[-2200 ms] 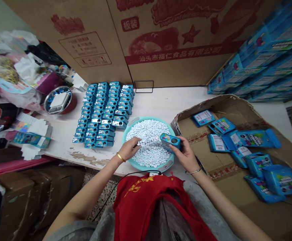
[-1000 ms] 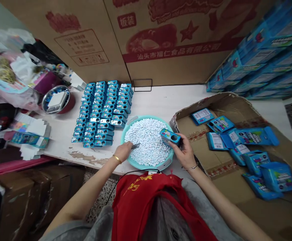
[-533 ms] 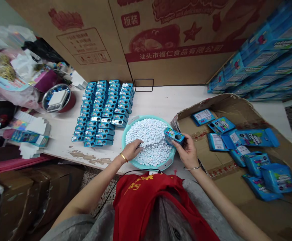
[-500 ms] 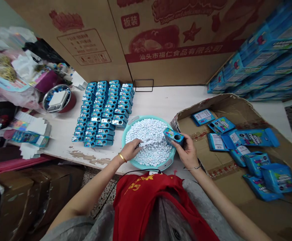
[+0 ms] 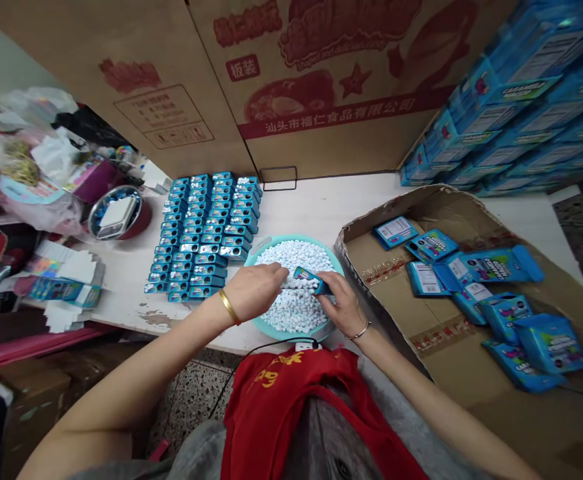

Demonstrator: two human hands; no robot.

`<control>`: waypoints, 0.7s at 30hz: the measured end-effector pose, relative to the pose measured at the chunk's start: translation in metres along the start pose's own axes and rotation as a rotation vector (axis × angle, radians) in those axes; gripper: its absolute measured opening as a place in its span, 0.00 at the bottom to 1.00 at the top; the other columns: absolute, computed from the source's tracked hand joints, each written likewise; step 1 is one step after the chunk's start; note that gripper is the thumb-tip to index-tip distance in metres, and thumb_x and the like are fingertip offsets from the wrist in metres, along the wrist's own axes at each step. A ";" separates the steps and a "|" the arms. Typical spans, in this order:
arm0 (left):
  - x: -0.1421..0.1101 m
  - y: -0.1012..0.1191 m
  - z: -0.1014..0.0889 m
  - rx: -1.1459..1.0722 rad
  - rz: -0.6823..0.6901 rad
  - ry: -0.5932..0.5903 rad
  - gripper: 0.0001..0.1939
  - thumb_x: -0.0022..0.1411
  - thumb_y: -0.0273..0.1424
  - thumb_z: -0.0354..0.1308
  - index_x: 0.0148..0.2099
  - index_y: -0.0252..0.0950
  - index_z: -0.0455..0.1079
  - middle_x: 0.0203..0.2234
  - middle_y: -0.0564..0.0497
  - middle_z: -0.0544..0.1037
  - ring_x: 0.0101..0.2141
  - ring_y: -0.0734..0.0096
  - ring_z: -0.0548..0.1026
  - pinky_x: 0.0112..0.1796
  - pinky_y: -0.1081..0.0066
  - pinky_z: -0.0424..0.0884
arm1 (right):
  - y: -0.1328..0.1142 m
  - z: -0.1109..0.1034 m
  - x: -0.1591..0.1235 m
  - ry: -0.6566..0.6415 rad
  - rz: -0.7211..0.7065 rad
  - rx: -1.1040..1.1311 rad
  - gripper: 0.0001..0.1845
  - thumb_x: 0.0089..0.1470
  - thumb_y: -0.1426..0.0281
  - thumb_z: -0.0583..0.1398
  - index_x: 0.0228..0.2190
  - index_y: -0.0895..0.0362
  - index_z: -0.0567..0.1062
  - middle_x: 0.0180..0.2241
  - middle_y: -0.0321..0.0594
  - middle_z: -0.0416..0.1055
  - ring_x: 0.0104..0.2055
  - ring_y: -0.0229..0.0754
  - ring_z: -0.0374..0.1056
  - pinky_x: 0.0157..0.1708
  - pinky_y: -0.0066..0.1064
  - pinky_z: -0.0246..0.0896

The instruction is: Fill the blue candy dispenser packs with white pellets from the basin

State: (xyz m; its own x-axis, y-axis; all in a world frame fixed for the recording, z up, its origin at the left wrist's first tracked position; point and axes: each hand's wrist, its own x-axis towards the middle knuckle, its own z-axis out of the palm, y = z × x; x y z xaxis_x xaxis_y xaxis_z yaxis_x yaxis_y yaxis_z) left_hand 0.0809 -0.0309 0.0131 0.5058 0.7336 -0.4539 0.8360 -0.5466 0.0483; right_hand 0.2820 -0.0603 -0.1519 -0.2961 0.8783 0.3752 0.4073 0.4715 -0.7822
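My left hand (image 5: 259,288) is closed, fingers pinched on what looks like a small scoop heaped with white candies (image 5: 291,284); its outline is hard to make out. The scoop's far end is at the opening of a small blue candy box (image 5: 307,275). My right hand (image 5: 344,301) grips this box, tilted over the bowl with its opening toward me. Below both hands, a turquoise bowl (image 5: 266,328) is full of small white and pale blue candies (image 5: 291,317).
Left of the bowl, rows of blue boxes (image 5: 201,233) stand, some with candies at their openings. To the right, a cut-open carton (image 5: 451,353) holds several blue packs (image 5: 476,267). Stacked blue boxes (image 5: 501,120) and a large carton (image 5: 321,147) rise behind. A metal bowl (image 5: 141,217) stands left.
My left hand has lifted from the candies, bringing the scoop up to the box. My right hand has moved left and tilted the box over the bowl. The view has shifted slightly.
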 end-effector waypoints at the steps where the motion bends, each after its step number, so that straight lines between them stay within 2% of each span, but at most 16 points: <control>1: 0.001 0.007 -0.007 0.044 -0.005 -0.017 0.09 0.64 0.26 0.49 0.46 0.32 0.66 0.39 0.44 0.74 0.38 0.62 0.75 0.34 0.68 0.70 | 0.000 0.001 -0.001 -0.003 -0.002 0.002 0.23 0.56 0.74 0.55 0.53 0.51 0.64 0.47 0.45 0.68 0.52 0.49 0.65 0.51 0.45 0.64; 6: 0.000 0.029 -0.026 0.149 0.030 -0.006 0.10 0.66 0.23 0.46 0.40 0.31 0.68 0.34 0.43 0.73 0.36 0.64 0.74 0.32 0.70 0.69 | -0.001 0.002 -0.003 -0.002 0.032 0.032 0.22 0.57 0.73 0.54 0.53 0.50 0.65 0.48 0.45 0.69 0.52 0.49 0.65 0.53 0.47 0.64; 9: -0.007 0.015 -0.014 0.126 0.002 0.080 0.09 0.66 0.25 0.47 0.43 0.33 0.68 0.35 0.44 0.73 0.37 0.63 0.73 0.33 0.68 0.69 | 0.001 -0.001 -0.004 0.023 0.060 0.047 0.21 0.56 0.72 0.55 0.52 0.51 0.66 0.47 0.45 0.70 0.51 0.49 0.66 0.52 0.46 0.64; 12: -0.015 -0.022 0.028 0.026 -0.156 0.120 0.09 0.65 0.27 0.50 0.46 0.35 0.66 0.38 0.45 0.73 0.40 0.63 0.73 0.37 0.68 0.69 | 0.004 -0.008 -0.005 0.087 0.155 0.056 0.19 0.56 0.69 0.58 0.51 0.52 0.67 0.47 0.45 0.71 0.49 0.49 0.68 0.51 0.45 0.65; 14: -0.016 -0.045 0.070 -0.038 -0.264 0.061 0.08 0.65 0.27 0.50 0.46 0.35 0.66 0.39 0.46 0.73 0.41 0.64 0.73 0.39 0.67 0.69 | 0.007 -0.015 -0.006 0.131 0.223 0.065 0.20 0.55 0.66 0.59 0.50 0.52 0.68 0.46 0.45 0.72 0.48 0.49 0.69 0.50 0.44 0.65; 16: -0.010 -0.057 0.114 -0.093 -0.289 -0.021 0.10 0.64 0.24 0.48 0.46 0.35 0.66 0.41 0.45 0.73 0.43 0.63 0.72 0.40 0.66 0.69 | 0.010 -0.021 -0.008 0.154 0.266 0.079 0.20 0.54 0.64 0.60 0.49 0.53 0.68 0.46 0.44 0.72 0.48 0.48 0.69 0.50 0.44 0.65; 19: 0.015 -0.048 0.163 -0.235 -0.249 -0.045 0.11 0.64 0.24 0.48 0.47 0.36 0.65 0.43 0.44 0.73 0.45 0.63 0.71 0.44 0.65 0.68 | 0.014 -0.027 -0.010 0.164 0.323 0.112 0.21 0.53 0.63 0.62 0.48 0.53 0.69 0.45 0.44 0.72 0.46 0.47 0.69 0.49 0.43 0.64; 21: 0.036 -0.033 0.182 -0.353 -0.223 -0.002 0.11 0.65 0.26 0.48 0.48 0.36 0.64 0.45 0.45 0.72 0.47 0.64 0.71 0.46 0.65 0.67 | 0.015 -0.028 -0.011 0.171 0.366 0.135 0.21 0.53 0.62 0.62 0.48 0.54 0.69 0.44 0.44 0.72 0.46 0.47 0.69 0.49 0.42 0.64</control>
State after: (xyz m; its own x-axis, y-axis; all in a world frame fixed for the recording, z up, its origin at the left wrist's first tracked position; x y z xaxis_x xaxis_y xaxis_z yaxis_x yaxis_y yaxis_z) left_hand 0.0332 -0.0603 -0.1669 0.3045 0.8172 -0.4893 0.9467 -0.2027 0.2505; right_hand 0.3154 -0.0610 -0.1541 -0.0012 0.9916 0.1292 0.3389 0.1219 -0.9329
